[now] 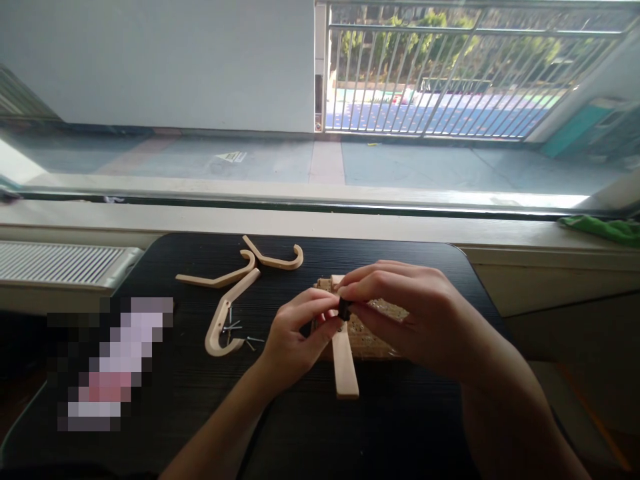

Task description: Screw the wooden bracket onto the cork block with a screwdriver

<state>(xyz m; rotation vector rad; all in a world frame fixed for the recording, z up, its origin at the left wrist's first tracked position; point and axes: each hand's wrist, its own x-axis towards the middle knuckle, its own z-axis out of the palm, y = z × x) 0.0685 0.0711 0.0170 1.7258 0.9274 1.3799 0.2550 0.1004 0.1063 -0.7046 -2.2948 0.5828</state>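
Both hands meet over a small black part (344,309), whose exact kind is too small to make out. The thumb and fingers of my right hand (415,300) pinch it from the right. From the other side, my left hand (303,330) is closed with its thumb and fingertips against the same part. Directly beneath them lies a pale wooden hook piece (346,370), its flat end pointing toward me and its far portion largely hidden by my fingers. This piece rests across a brown, plastic-wrapped block (373,330), partly covered by my right hand.
Several curved wooden hooks (220,323) lie on the black table (300,440) to the left. Loose screws (231,327) are beside the nearest hook. A blurred-out item (120,360) is farther left. Behind the table run a windowsill (280,220) and a radiator (65,263).
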